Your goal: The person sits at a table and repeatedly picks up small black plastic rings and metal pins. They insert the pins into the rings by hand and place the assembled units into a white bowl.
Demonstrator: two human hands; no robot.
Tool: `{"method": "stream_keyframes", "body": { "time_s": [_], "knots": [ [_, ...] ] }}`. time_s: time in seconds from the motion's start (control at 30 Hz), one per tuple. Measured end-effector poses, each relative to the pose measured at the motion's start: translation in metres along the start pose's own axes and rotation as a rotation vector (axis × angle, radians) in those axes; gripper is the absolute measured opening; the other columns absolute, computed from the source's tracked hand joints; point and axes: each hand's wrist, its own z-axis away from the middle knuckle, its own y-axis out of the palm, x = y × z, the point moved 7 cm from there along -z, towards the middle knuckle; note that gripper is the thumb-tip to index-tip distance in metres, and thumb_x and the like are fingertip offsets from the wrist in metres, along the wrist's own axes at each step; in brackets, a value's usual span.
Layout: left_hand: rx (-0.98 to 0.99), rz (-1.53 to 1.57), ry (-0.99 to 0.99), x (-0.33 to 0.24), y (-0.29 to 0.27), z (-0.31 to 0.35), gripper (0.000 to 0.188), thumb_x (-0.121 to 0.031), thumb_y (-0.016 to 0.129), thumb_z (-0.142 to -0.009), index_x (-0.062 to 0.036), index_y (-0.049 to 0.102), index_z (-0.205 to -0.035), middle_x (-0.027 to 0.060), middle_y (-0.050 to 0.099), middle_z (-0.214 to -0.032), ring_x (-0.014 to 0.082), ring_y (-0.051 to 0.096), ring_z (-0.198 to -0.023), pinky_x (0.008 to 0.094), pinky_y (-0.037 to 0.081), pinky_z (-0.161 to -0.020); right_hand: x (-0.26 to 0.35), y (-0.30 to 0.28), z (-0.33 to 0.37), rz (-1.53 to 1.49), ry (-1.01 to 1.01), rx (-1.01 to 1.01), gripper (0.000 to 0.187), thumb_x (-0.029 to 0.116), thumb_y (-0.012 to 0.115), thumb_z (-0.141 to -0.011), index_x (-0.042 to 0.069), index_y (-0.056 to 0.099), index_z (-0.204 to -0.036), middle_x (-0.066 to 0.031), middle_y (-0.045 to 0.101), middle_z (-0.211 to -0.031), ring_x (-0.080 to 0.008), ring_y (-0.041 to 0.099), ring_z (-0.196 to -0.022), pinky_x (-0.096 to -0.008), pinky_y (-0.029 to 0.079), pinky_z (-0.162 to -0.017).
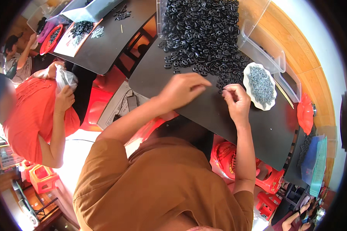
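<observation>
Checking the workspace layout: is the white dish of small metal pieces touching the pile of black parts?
Apart. The head view shows bare dark tabletop between the white dish and the black parts pile.

Bright, even daylight fills the scene, strongest toward 8 o'clock, where the floor washes out white. Shadows on the dark surface are soft and faint. Fisheye bending curves edges near the rim; a black vignette rings the frame. Focus stays fairly sharp centrally.

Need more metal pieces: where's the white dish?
In the head view, the white dish lies on the black table, just right of the right hand.
</observation>
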Motion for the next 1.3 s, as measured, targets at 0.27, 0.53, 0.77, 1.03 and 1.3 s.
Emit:
{"method": "stream_keyframes", "body": {
  "time_s": [0.27,0.53,0.77,1.03,1.3],
  "knots": [
    [-0.01,-0.493,0.103,0.021,-0.056,-0.002,0.011,-0.011,0.07,-0.084,-0.0044,0.071,-0.092,0.0085,0.068,-0.091,0.0272,0.064,-0.087,0.0367,0.053,-0.077,0.011,0.033,-0.006,0.244,-0.117,0.198,0.014,-0.002,0.069,-0.08,0.001,0.057,-0.087,-0.0131,0.061,-0.083,-0.0332,0.062,-0.073,-0.0382,0.05,-0.065],
    [0.209,-0.499,0.132,0.026,-0.013,-0.031,0.014,-0.014,0.067,-0.086,-0.0066,0.07,-0.097,0.0067,0.065,-0.095,0.0285,0.061,-0.096,0.0405,0.051,-0.083,0.001,0.021,-0.015,0.312,-0.246,0.111,0.014,-0.006,0.068,-0.081,0.001,0.057,-0.087,-0.0068,0.062,-0.084,-0.0152,0.055,-0.058,-0.0286,0.045,-0.054],
    [0.243,-0.484,0.164,0.027,-0.001,-0.032,0.014,-0.011,0.066,-0.086,-0.0032,0.068,-0.099,0.0103,0.063,-0.098,0.03,0.06,-0.099,0.0411,0.05,-0.086,0.005,0.013,-0.017,0.235,-0.224,0.021,0.013,-0.005,0.067,-0.082,0.003,0.059,-0.089,-0.0085,0.066,-0.088,-0.0225,0.067,-0.07,-0.0294,0.054,-0.061],
    [0.245,-0.394,0.151,0.023,0.013,-0.033,0.014,-0.007,0.063,-0.088,-0.0002,0.067,-0.1,0.0138,0.065,-0.094,0.0324,0.063,-0.09,0.0409,0.052,-0.081,-0.009,0.02,-0.012,-0.104,0.049,0.073,0.01,-0.005,0.068,-0.085,0.0,0.065,-0.093,-0.005,0.067,-0.08,-0.0101,0.065,-0.066,-0.0232,0.051,-0.059],
    [0.232,0.644,-0.428,0.05,0.035,-0.044,0.018,-0.007,0.067,-0.092,-0.0015,0.066,-0.108,0.0018,0.067,-0.09,0.0065,0.061,-0.079,0.0219,0.052,-0.075,-0.013,0.012,-0.013,-0.255,0.195,0.021,0.01,-0.003,0.069,-0.086,0.001,0.066,-0.095,-0.0027,0.068,-0.082,-0.0073,0.064,-0.068,-0.0218,0.051,-0.059]
  ]
}}
